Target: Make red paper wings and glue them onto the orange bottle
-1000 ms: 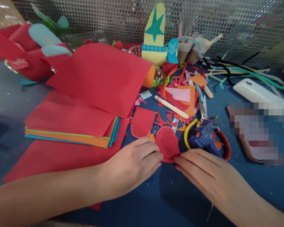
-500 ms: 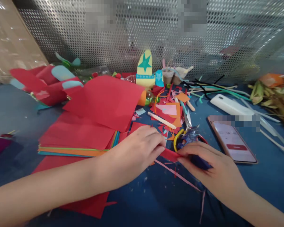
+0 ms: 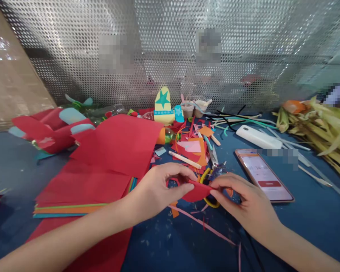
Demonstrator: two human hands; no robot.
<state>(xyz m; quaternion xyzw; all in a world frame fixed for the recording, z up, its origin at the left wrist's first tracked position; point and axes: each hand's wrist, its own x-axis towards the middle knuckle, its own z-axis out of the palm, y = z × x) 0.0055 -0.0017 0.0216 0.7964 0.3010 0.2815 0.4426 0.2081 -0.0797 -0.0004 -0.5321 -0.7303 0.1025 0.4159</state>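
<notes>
Both my hands hold one small red paper cut-out [image 3: 195, 192] just above the blue table [image 3: 314, 223]. My left hand [image 3: 158, 189] pinches its left end with thumb and fingers closed. My right hand [image 3: 243, 200] pinches its right end, fingers curled. Right behind the cut-out lie yellow-and-red handled scissors [image 3: 212, 166] and a blue glue gun [image 3: 219, 172], partly hidden by my right hand.
A stack of red, orange and teal paper sheets [image 3: 96, 177] lies at left. Paper scraps [image 3: 192, 147], a wooden stick [image 3: 184, 159], a phone [image 3: 263, 175], a white case [image 3: 257, 136], a yellow star-marked bottle rocket [image 3: 163, 107] and dried husks [image 3: 320, 128] fill the back. A perforated metal wall [image 3: 170, 56] closes off the rear.
The red cut-out lay flat on the table under my fingertips; both hands have lifted it and now pinch its ends. The view has tilted up and pulled back.
</notes>
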